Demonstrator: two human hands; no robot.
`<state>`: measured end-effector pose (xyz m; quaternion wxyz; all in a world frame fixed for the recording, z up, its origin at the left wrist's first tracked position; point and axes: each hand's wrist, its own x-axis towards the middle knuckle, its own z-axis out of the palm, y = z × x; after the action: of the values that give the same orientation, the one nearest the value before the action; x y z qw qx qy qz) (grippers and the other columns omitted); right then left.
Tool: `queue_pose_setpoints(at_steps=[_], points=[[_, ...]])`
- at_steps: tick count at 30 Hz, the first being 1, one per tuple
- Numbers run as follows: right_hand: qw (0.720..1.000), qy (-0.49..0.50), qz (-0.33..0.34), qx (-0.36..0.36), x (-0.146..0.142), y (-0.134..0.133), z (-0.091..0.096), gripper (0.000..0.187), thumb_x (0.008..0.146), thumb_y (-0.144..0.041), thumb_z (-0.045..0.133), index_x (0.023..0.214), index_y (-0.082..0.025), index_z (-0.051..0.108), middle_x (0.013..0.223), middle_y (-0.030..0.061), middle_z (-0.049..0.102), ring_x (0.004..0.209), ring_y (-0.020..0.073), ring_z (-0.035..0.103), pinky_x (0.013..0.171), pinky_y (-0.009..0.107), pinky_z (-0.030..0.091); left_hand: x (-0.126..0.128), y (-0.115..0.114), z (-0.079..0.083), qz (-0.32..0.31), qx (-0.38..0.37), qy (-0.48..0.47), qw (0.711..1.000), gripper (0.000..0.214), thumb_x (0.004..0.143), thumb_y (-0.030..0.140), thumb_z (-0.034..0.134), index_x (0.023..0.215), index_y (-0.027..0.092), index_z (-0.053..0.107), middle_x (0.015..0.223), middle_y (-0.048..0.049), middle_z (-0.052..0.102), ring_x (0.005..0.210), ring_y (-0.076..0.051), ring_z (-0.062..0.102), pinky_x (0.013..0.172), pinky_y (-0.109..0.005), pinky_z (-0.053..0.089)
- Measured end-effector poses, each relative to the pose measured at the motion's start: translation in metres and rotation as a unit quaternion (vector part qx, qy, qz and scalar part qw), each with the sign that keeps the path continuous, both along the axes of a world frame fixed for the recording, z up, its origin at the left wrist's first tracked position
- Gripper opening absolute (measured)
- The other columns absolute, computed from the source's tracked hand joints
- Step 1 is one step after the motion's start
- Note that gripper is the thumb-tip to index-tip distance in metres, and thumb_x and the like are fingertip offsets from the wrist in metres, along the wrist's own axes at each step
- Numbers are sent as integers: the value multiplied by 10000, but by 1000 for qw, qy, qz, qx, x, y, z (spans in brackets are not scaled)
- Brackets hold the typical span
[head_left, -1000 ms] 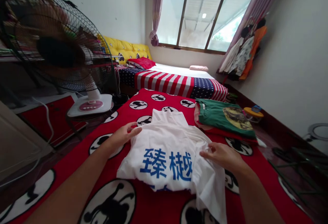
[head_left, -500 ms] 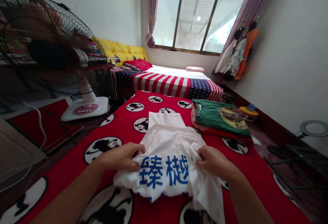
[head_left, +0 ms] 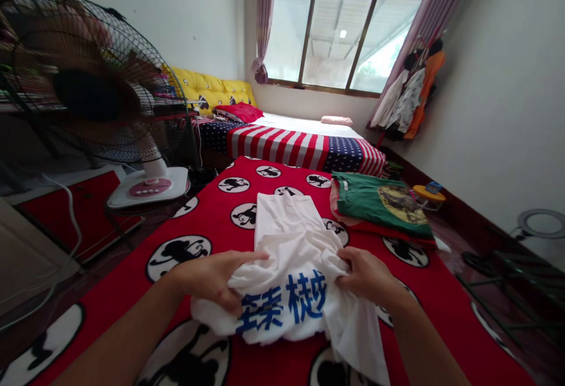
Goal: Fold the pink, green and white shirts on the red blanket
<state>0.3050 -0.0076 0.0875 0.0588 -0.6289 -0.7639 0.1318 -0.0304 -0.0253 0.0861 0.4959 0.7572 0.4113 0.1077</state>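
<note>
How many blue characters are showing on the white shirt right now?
2: the left character, creased, is beside the left hand; the right character is nearer the right hand. More may be hidden in the white shirt's folds.

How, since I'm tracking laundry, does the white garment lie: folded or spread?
Neither fully: the white garment is rumpled, its blue lettering creased.
</note>
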Motion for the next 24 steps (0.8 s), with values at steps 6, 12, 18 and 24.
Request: queue_pose_setpoints(at_steps=[6,12,18,24], points=[[990,139,-2,-21,8,6,-8,353,648,-173,542,985,-195,646,936,40,689,874,229,627,717,266,425,24,-11,-5,-77,156,65,983,675,507,250,799,1154,291,611,1243,-30,481,1133,-271,486,988,-330,401],[998,63,10,-18,-4,3,-18,731,563,-179,639,1273,-214,470,1107,77,652,982,276,610,778,303,419,49,-26,-14,-39,257,153,954,322,647,96,597,938,232,624,1081,-61,583,920,-224,593,790,-278,455],[998,9,-50,28,-22,7,-25,478,587,-166,543,1059,-191,618,878,83,697,840,284,644,682,307,410,55,-8,-33,35,306,184,933,175,591,96,556,728,195,599,745,-44,639,723,-233,613,610,-273,388],[935,336,28,-106,-10,-5,13,388,557,-162,524,925,-150,650,828,24,691,751,212,627,627,241,453,34,-9,-6,17,29,-134,990,233,498,218,614,721,158,587,665,20,568,619,-143,517,525,-214,352]])
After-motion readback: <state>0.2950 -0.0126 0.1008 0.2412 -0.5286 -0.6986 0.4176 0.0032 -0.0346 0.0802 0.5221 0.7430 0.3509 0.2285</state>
